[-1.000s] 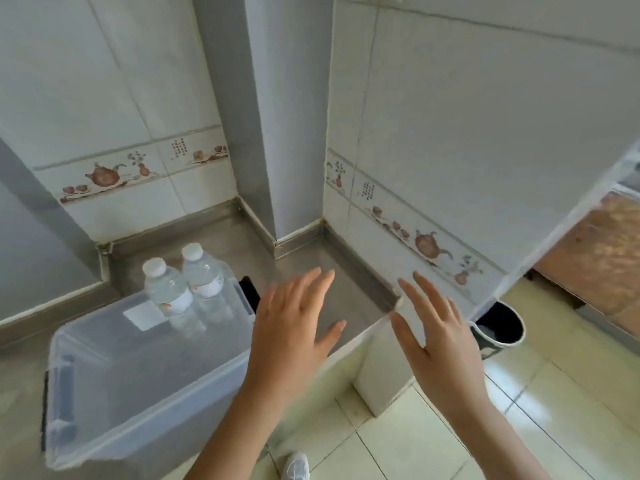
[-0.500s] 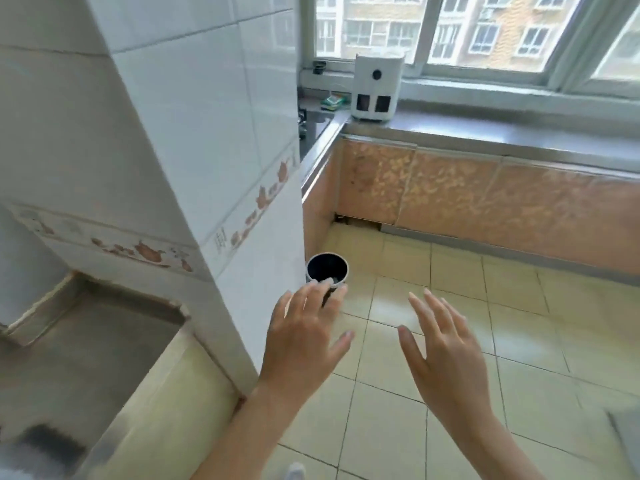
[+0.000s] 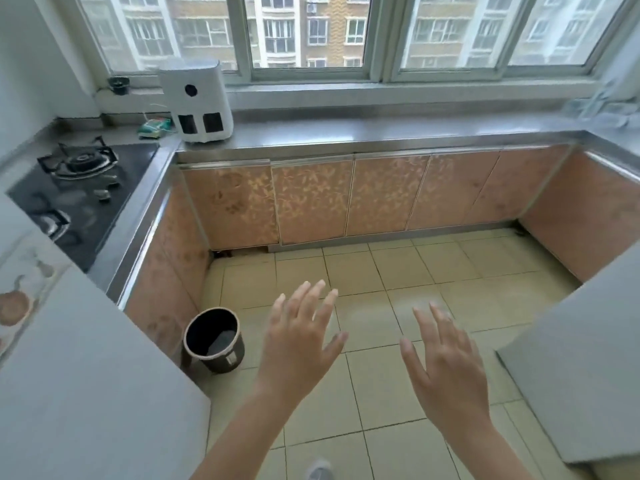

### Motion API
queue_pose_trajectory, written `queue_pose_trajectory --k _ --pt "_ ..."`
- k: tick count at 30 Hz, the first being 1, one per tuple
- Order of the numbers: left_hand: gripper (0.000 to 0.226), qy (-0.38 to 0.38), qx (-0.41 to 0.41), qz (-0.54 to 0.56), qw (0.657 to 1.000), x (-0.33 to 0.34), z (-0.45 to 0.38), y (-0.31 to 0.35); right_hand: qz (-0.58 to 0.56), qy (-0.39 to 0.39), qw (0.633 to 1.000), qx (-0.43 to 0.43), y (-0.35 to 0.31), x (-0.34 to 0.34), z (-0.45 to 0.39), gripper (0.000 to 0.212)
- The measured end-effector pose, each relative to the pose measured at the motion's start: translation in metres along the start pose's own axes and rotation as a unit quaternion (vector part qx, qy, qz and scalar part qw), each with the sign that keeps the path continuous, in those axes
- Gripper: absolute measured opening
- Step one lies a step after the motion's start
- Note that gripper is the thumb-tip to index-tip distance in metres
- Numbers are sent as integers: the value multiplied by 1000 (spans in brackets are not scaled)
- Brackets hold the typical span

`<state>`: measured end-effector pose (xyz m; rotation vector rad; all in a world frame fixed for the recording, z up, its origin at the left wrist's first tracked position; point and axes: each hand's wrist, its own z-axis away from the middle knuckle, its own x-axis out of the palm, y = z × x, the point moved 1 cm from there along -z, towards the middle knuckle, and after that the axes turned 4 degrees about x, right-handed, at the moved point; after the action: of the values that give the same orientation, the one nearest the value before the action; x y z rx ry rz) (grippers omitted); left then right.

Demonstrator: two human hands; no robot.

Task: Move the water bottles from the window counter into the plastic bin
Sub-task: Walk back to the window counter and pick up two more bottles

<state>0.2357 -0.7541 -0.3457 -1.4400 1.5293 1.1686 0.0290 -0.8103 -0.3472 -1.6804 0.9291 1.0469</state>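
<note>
Pale yellow floor tiles (image 3: 377,275) fill the middle of a small kitchen, with both hands raised above them, palms down and empty. Left hand (image 3: 299,344) and right hand (image 3: 450,362) hang side by side but apart, fingers spread wide, gripping nothing and touching nothing. Bare forearms run back from them to the bottom edge of the view.

Taking the left hand as the mark: a dark round waste bin (image 3: 214,339) stands on the floor just to its left, against the foot of the orange patterned cabinets (image 3: 311,199). Those cabinets line the wall beyond the hand and turn along both sides. Above them runs the steel tabletop (image 3: 381,131) under the window (image 3: 311,32); a white boxy appliance (image 3: 197,100) stands on it, up and to the left of the hand, with a green packet (image 3: 154,127) just beside that. Farther left sits a black gas hob (image 3: 76,188). At the tabletop's far right end, well away from the hand, a blurred cluster of clear plastic (image 3: 602,105) shows; whether it is the water bottles cannot be told.
</note>
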Motion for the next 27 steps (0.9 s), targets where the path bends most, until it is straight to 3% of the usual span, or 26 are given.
queue_pose_trajectory --k 11,17,27 --pt "67 -13 154 30 988 89 -256 33 17 38 992 119 89 10 -191 61" --pt "68 -16 210 38 977 164 -402 100 20 47 985 164 182 24 -307 61" --pt "67 -15 230 59 971 258 -655 233 49 9 985 165 351 9 -526 60"
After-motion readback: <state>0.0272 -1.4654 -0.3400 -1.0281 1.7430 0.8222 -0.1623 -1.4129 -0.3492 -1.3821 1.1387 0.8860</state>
